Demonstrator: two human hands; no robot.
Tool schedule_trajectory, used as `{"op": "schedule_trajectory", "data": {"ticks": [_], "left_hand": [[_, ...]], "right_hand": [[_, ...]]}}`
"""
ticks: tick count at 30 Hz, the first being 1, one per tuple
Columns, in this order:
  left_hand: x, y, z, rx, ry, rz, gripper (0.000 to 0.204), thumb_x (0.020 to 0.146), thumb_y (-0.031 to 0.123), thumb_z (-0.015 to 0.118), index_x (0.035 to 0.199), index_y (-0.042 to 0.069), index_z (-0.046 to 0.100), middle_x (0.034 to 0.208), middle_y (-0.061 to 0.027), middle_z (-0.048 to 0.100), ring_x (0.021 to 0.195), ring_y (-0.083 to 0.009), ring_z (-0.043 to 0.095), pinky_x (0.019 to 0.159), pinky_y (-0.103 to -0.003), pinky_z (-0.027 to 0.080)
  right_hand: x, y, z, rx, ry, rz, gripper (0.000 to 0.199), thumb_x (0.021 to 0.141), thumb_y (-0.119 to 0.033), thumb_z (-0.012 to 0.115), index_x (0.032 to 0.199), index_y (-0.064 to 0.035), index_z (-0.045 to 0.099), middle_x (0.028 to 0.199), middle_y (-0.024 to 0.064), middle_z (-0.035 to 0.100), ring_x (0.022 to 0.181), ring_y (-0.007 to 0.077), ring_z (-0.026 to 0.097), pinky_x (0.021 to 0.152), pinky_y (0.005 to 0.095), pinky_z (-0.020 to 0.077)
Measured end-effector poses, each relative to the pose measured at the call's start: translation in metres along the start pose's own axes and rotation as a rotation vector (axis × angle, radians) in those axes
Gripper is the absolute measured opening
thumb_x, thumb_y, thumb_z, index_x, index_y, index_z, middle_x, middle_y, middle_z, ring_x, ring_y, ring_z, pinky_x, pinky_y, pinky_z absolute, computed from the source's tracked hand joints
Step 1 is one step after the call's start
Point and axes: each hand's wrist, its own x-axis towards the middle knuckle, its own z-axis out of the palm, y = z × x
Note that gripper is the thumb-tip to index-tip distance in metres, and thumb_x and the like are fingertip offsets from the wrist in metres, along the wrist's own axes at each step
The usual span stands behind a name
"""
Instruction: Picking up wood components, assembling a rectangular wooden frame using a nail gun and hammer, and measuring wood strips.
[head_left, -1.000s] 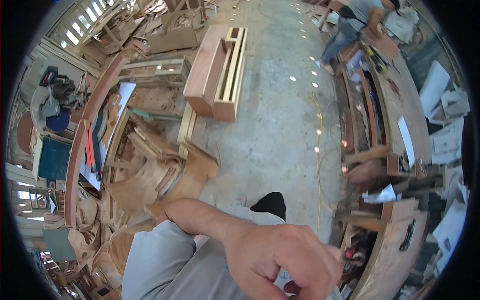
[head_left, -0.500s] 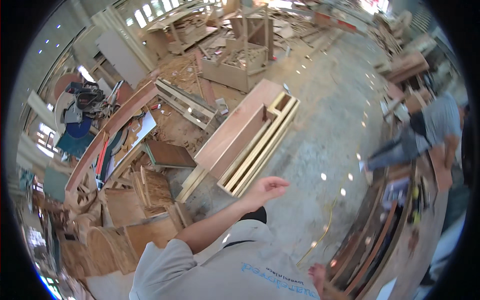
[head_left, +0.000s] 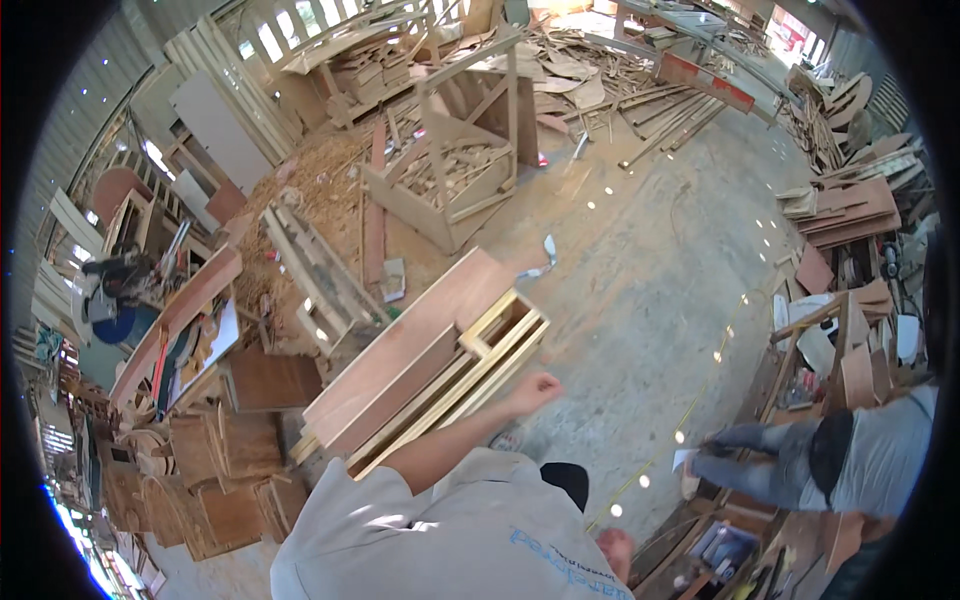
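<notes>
My left hand [head_left: 535,393] is held out in front of my body above the concrete floor. Its fingers are curled in, and I see nothing in them. Nearest to it is a long wooden box frame [head_left: 395,360], made of reddish plywood panels and pale yellow strips, whose near end passes behind my left forearm. Low beside my shirt hangs my right hand [head_left: 615,550], partly cut off by my body and blurred, so its fingers do not show clearly. It touches nothing that I can make out.
A wooden crate of offcuts [head_left: 440,195] stands ahead. A miter saw [head_left: 115,290] and plywood pieces [head_left: 225,440] lie to the left. On the right, a person in grey [head_left: 870,455] is by a cluttered workbench [head_left: 720,550]. A yellow cord [head_left: 655,465] crosses the floor [head_left: 640,300].
The view has shifted forward, bringing the offcut crate and box frame nearer. My left hand's fingers have curled in from a looser pose. The person on the right now appears lower in view.
</notes>
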Motion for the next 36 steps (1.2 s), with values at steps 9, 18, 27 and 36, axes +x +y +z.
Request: {"op": "schedule_trajectory", "data": {"ticks": [9, 18, 27, 36], "left_hand": [[0.427, 0.013, 0.111, 0.505, -0.360, 0.025, 0.027, 0.089, 0.022, 0.060, 0.102, -0.001, 0.066, 0.085, -0.0097, 0.068, 0.080, -0.0154, 0.063, 0.075, -0.032, 0.051], [0.584, -0.090, 0.072, 0.376, -0.219, -0.782, 0.039, 0.085, 0.034, 0.063, 0.109, 0.004, 0.062, 0.075, -0.0127, 0.065, 0.066, -0.0274, 0.064, 0.060, -0.038, 0.052], [0.973, -0.058, 0.123, 0.661, -0.431, -0.875, 0.033, 0.081, 0.032, 0.056, 0.102, 0.007, 0.063, 0.080, -0.0141, 0.066, 0.070, -0.0282, 0.065, 0.063, -0.042, 0.051], [1.623, 0.291, 0.378, 0.843, -0.236, -0.012, 0.043, 0.078, 0.043, 0.067, 0.075, 0.000, 0.064, 0.074, -0.0195, 0.065, 0.069, -0.0339, 0.063, 0.063, -0.045, 0.047]], "right_hand": [[0.233, -0.209, -0.103, -0.324, 0.149, 0.109, 0.019, 0.083, -0.025, 0.061, 0.084, -0.0055, 0.063, 0.074, 0.0127, 0.066, 0.058, 0.0247, 0.063, 0.049, 0.0357, 0.0504], [0.406, -0.777, -0.180, -0.108, 0.317, -0.284, 0.021, 0.089, -0.021, 0.059, 0.089, -0.0009, 0.062, 0.075, 0.0078, 0.064, 0.064, 0.0165, 0.064, 0.054, 0.0288, 0.0499], [0.637, -1.054, -0.237, -0.247, 0.297, -0.111, 0.019, 0.088, -0.020, 0.060, 0.079, -0.0026, 0.064, 0.065, 0.0069, 0.061, 0.063, 0.0166, 0.064, 0.051, 0.0295, 0.0492], [0.720, -1.225, -0.350, 0.216, 0.429, 0.149, 0.022, 0.086, -0.021, 0.058, 0.090, -0.0003, 0.062, 0.079, 0.0118, 0.066, 0.067, 0.0238, 0.066, 0.054, 0.0396, 0.0533]]}}
